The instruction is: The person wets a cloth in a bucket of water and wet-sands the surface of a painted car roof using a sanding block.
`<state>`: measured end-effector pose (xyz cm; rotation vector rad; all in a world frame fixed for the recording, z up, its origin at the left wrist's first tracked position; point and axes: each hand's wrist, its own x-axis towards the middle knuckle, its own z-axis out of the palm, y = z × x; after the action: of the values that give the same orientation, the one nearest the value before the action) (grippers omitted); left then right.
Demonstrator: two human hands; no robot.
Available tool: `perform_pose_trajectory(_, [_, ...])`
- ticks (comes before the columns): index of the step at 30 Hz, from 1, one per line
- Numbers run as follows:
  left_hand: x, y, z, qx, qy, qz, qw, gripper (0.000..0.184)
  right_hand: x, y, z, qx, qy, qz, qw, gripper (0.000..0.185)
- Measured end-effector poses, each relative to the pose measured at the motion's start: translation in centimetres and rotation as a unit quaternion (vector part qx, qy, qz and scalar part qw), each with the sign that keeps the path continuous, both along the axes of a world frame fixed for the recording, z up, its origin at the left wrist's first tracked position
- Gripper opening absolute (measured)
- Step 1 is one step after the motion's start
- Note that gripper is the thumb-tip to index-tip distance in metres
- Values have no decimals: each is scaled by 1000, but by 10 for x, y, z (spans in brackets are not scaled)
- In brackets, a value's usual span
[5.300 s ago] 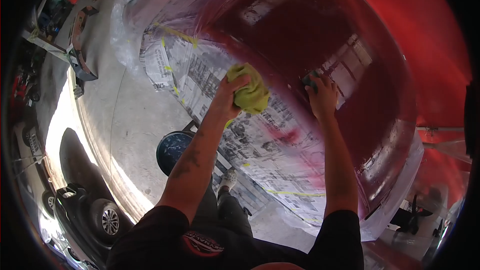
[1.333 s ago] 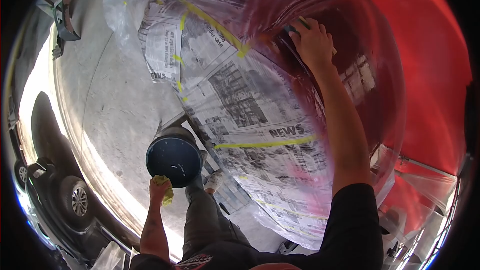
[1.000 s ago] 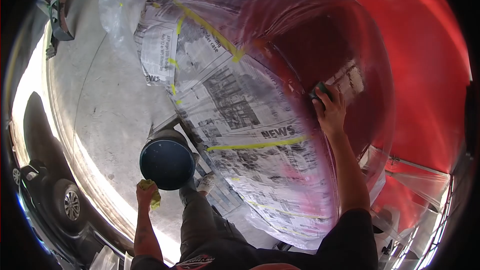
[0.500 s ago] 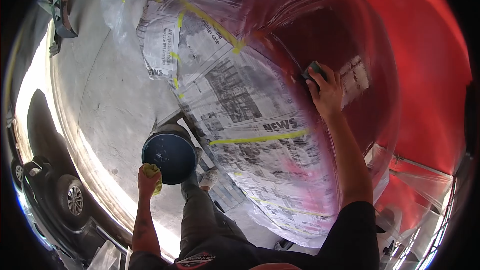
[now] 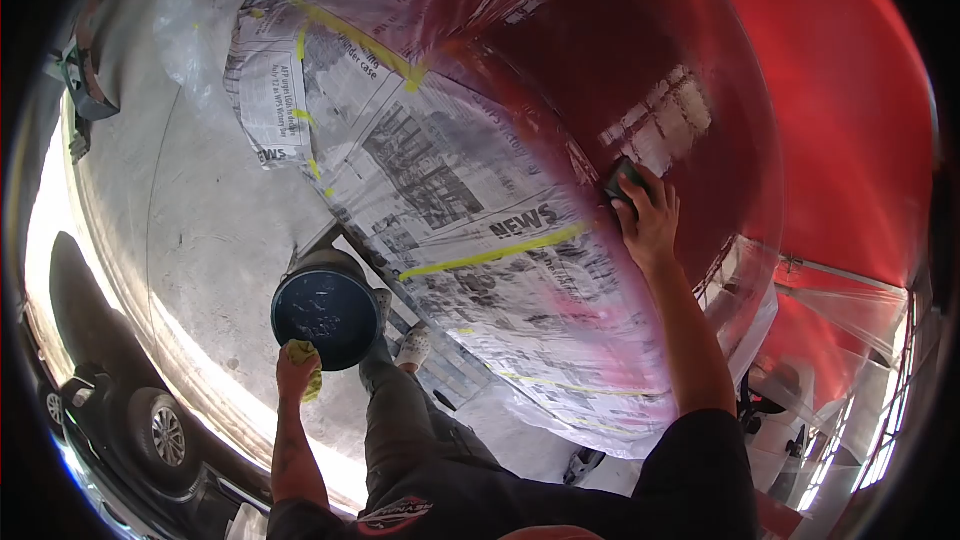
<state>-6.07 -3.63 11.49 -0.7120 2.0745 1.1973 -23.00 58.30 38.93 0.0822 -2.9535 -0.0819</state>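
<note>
My right hand (image 5: 652, 225) grips a small dark green sanding block (image 5: 624, 180), held against the wet, glossy dark red car panel (image 5: 560, 55) near its masked edge. Newspaper (image 5: 455, 140) with yellow tape (image 5: 490, 252) covers the area left of that panel. Lower left, my left hand (image 5: 296, 378) is closed around a yellow-green cloth (image 5: 306, 352) at the rim of a dark bucket (image 5: 352, 348). Liquid with pale flecks shows inside the bucket. Whether the fingers also hold the rim is hidden.
Clear plastic sheeting (image 5: 190, 40) hangs around the newspaper, with a bright red surface (image 5: 840, 140) at right. Bucket and feet are close together above the concrete floor (image 5: 215, 200). A dark vehicle (image 5: 130, 440) stands at lower left, and a loose curved part (image 5: 85, 85) lies at upper left.
My right hand has moved down along the panel's edge with the sanding block. The view has shifted, so the newspaper appears further left. My left hand keeps the cloth at the bucket.
</note>
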Motion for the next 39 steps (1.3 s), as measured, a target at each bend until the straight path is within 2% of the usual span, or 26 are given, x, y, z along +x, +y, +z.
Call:
perform_pose_trajectory(4, [15, -10, 21, -65, -59, -47, 995, 68, 11, 2, 4, -21, -3, -10, 1000, 41])
perform_pose_trajectory(9, [-3, 0, 19, -75, -63, -127, 987, 69, -137, -79, -30, -29, 83, 1, 996, 32])
perform_pose_trajectory(12, [-34, 17, 20, -55, -8, -147, 988, 70, -158, -87, -41, -20, 99, 6, 995, 31])
perform_pose_trajectory(15, [-56, 22, 24, -28, 51, -152, 987, 69, -104, -67, -25, -36, 75, -15, 996, 35])
perform_pose_trajectory(18, [-64, 17, 28, 23, -24, -17, 999, 66, 8, -21, -2, -43, 35, -81, 995, 45])
perform_pose_trajectory(21, [-38, -4, 3, -14, -16, -47, 999, 66, 94, 25, 10, -63, -2, -143, 988, 48])
perform_pose_trajectory(22, [-28, -11, -5, -70, -11, -102, 992, 68, 107, 32, 9, -45, -9, -149, 988, 47])
perform_pose_trajectory(24, [-23, -7, 4, -72, -26, -143, 987, 69, 99, 30, 8, -31, 1, -133, 991, 46])
perform_pose_trajectory(25, [-21, -4, 9, -75, -41, -181, 980, 70, 68, 18, 6, -35, 17, -112, 993, 46])
perform_pose_trajectory(28, [-27, 11, 18, -72, -49, -197, 977, 70, -31, -14, -6, -92, 82, -94, 988, 41])
perform_pose_trajectory(31, [-52, 43, 26, -72, -27, -213, 974, 72, -102, -38, -17, -72, 115, -64, 989, 36])
perform_pose_trajectory(33, [-67, 48, 34, -42, -5, -213, 976, 74, -86, -33, -13, -57, 120, -64, 989, 37])
perform_pose_trajectory(35, [-83, 51, 35, -62, 21, -207, 976, 74, -46, -24, -10, -36, 95, -68, 992, 41])
perform_pose_trajectory(37, [-82, 34, 25, -13, 7, -154, 988, 74, 30, -5, -1, -36, 43, -105, 993, 48])
perform_pose_trajectory(38, [-76, 24, 16, 20, -12, -88, 996, 73, 65, 7, 3, -31, 20, -122, 992, 49])
perform_pose_trajectory(39, [-75, 21, 25, 19, -5, -77, 997, 73, 101, 18, 3, -51, 28, -118, 991, 49])
